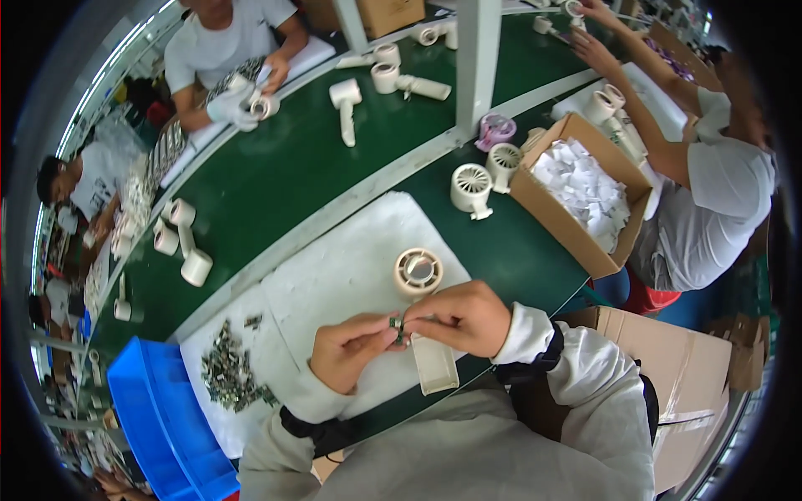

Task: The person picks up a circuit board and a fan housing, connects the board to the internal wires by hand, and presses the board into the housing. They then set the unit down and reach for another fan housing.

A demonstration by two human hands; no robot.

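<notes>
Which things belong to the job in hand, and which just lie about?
Job, apparently: small green circuit board; cream round-headed plastic fan body; heaped green circuit boards.
Lying about, apparently: lilac round plastic part; open brown cardboard box.

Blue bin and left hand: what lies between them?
In the head view, a pile of small circuit boards on the white sheet lies between the blue bin and the left hand.

Green worktable (284, 159), white upright post (478, 67)

Green part (398, 323) — partly hidden by the fingers (436, 311); far cardboard box (391, 14) — cut off above
</notes>
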